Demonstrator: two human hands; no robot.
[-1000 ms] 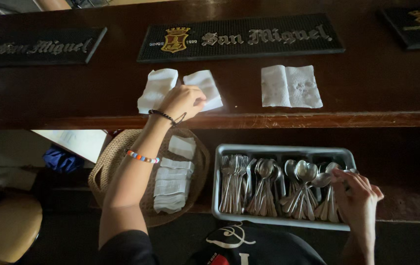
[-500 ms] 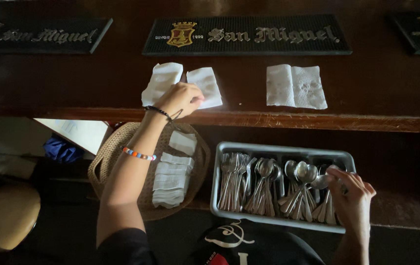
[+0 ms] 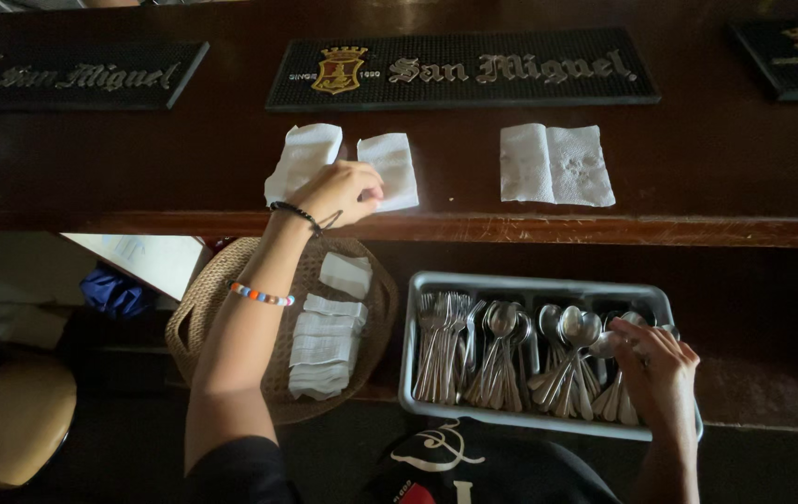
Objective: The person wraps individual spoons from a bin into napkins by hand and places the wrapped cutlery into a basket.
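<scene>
Pinching a white napkin (image 3: 389, 168) with the left hand (image 3: 341, 191) fingers, pressing it flat on the desk (image 3: 697, 177). Reaching with the right hand (image 3: 657, 373) into the grey cutlery tray (image 3: 529, 285), fingers curling narrowly among spoons (image 3: 574, 359). Lying just below the left fingers: a wicker basket (image 3: 208, 299) of folded napkins (image 3: 324, 345).

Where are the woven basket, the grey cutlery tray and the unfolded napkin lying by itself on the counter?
woven basket (image 3: 195, 322): head view, bare left rim.
grey cutlery tray (image 3: 529, 282): head view, far rim.
unfolded napkin (image 3: 555, 165): head view, its middle fold.
</scene>
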